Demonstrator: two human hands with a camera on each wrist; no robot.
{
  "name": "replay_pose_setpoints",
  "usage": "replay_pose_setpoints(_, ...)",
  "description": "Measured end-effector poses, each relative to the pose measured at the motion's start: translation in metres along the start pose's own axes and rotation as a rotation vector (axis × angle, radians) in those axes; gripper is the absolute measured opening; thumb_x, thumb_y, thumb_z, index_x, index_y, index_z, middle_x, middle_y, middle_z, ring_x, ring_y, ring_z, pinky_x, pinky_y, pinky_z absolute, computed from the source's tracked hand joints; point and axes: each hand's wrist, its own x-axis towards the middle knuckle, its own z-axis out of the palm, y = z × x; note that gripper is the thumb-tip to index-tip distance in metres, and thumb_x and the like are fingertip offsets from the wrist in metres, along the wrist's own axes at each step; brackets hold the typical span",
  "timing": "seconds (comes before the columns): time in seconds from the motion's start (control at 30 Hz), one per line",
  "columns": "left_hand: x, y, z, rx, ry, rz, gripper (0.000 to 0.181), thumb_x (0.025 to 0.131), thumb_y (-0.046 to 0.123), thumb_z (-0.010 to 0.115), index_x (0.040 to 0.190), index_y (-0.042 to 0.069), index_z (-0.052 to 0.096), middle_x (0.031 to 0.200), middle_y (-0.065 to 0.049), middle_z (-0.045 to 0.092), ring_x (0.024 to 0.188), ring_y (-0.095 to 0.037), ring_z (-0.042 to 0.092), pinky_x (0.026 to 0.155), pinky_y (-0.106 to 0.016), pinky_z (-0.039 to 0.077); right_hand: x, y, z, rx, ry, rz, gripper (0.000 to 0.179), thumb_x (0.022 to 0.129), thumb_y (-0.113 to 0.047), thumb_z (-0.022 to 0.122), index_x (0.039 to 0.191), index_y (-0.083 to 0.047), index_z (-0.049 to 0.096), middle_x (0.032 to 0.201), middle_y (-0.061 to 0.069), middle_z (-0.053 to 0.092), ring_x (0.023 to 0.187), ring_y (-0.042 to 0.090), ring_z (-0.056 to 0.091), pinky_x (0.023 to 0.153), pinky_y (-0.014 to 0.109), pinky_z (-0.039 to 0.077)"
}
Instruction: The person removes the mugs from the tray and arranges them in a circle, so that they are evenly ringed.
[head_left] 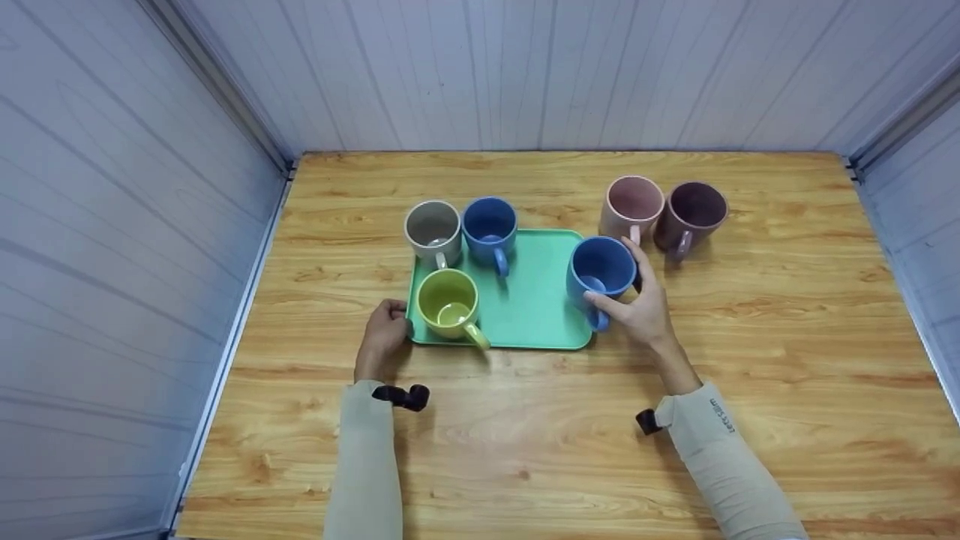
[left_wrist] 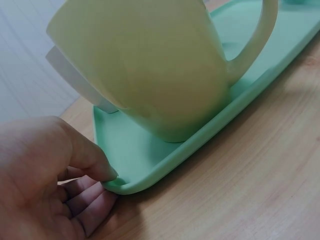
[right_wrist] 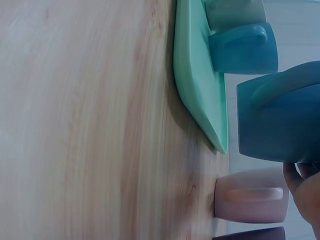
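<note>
My right hand (head_left: 641,304) grips a blue mug (right_wrist: 280,120) around its body, holding it raised over the right end of the green tray (head_left: 536,315). The mug's handle points toward me. At the tray's near left corner, my left hand (left_wrist: 55,175) pinches the rim, thumb on top and fingers below. A yellow mug (left_wrist: 150,65) stands upright on the tray close to that hand. Behind it a grey mug (head_left: 433,229) and a second blue mug (head_left: 489,225) stand side by side on the tray.
Off the tray, at the back right of the wooden table (head_left: 525,450), a pink mug (head_left: 630,214) and a dark purple mug (head_left: 690,217) stand close together. Pale panels (head_left: 525,75) wall in the table at the back and sides.
</note>
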Motion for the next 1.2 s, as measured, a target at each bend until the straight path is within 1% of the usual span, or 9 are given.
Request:
replay_pose_setpoints(0.13,0.002,0.0,-0.001,0.071,0.013,0.032,0.038,0.086,-0.001,0.039,0.123,-0.003,0.05,0.109,-0.015,0.053,0.097,-0.023,0.05,0.083,-0.03,0.041,-0.001,0.003,-0.005,0.021,0.019,0.006,0.088,0.067,0.003,0.08,0.142,0.01,0.034,0.138,0.026,0.046,0.123,0.04,0.045,0.104,0.054,0.032)
replay_pose_setpoints(0.2,0.002,0.0,-0.001,0.074,0.014,0.034,0.039,0.085,-0.002,0.039,0.123,-0.003,0.05,0.109,-0.015,0.053,0.098,-0.023,0.049,0.083,-0.03,0.041,-0.001,0.005,-0.008,0.027,0.026,0.009,0.088,0.067,0.003,0.08,0.142,0.01,0.034,0.139,0.025,0.045,0.125,0.039,0.045,0.105,0.054,0.032)
replay_pose_setpoints(0.47,0.002,0.0,0.0,0.061,0.003,0.018,0.04,0.085,-0.002,0.041,0.124,-0.002,0.049,0.109,-0.014,0.052,0.097,-0.023,0.049,0.084,-0.03,0.041,-0.002,0.009,-0.015,0.047,0.048,0.007,0.088,0.067,0.004,0.08,0.142,0.009,0.034,0.138,0.025,0.045,0.125,0.037,0.043,0.106,0.055,0.03)
replay_pose_setpoints(0.57,0.001,0.0,-0.001,0.052,-0.005,0.012,0.04,0.086,-0.001,0.04,0.125,-0.001,0.049,0.11,-0.014,0.052,0.097,-0.023,0.05,0.084,-0.03,0.042,-0.002,0.01,-0.018,0.043,0.054,0.03,0.088,0.067,0.004,0.08,0.142,0.008,0.034,0.138,0.024,0.045,0.126,0.037,0.042,0.107,0.053,0.03)
replay_pose_setpoints(0.73,0.001,0.0,-0.001,0.046,-0.008,0.011,0.039,0.086,-0.001,0.039,0.124,-0.001,0.049,0.11,-0.014,0.053,0.095,-0.023,0.051,0.081,-0.03,0.043,-0.003,0.013,-0.022,0.012,0.059,0.081,0.09,0.068,0.001,0.081,0.143,0.006,0.032,0.14,0.023,0.044,0.128,0.035,0.041,0.108,0.051,0.029)
replay_pose_setpoints(0.9,0.002,-0.001,-0.001,0.014,-0.006,0.001,0.04,0.085,-0.002,0.039,0.124,-0.001,0.048,0.108,-0.013,0.052,0.093,-0.021,0.051,0.08,-0.028,0.043,-0.004,0.015,-0.025,-0.021,0.05,0.099,0.091,0.069,-0.001,0.081,0.144,0.005,0.031,0.141,0.023,0.043,0.129,0.034,0.041,0.109,0.051,0.029)
replay_pose_setpoints(1.03,0.001,-0.001,0.0,0.04,0.002,0.02,0.038,0.088,-0.001,0.037,0.124,-0.002,0.049,0.107,-0.013,0.052,0.093,-0.021,0.05,0.079,-0.027,0.042,-0.004,0.016,-0.026,-0.033,0.05,0.126,0.091,0.069,-0.001,0.081,0.145,0.004,0.031,0.142,0.022,0.042,0.129,0.032,0.04,0.109,0.049,0.028)
replay_pose_setpoints(1.2,-0.001,0.0,-0.001,0.056,0.005,0.041,0.038,0.087,-0.002,0.036,0.123,-0.004,0.049,0.106,-0.014,0.052,0.093,-0.022,0.05,0.08,-0.028,0.041,-0.004,0.018,-0.028,-0.048,0.047,0.152,0.091,0.07,-0.003,0.081,0.145,0.003,0.03,0.143,0.021,0.041,0.13,0.032,0.039,0.11,0.049,0.027)
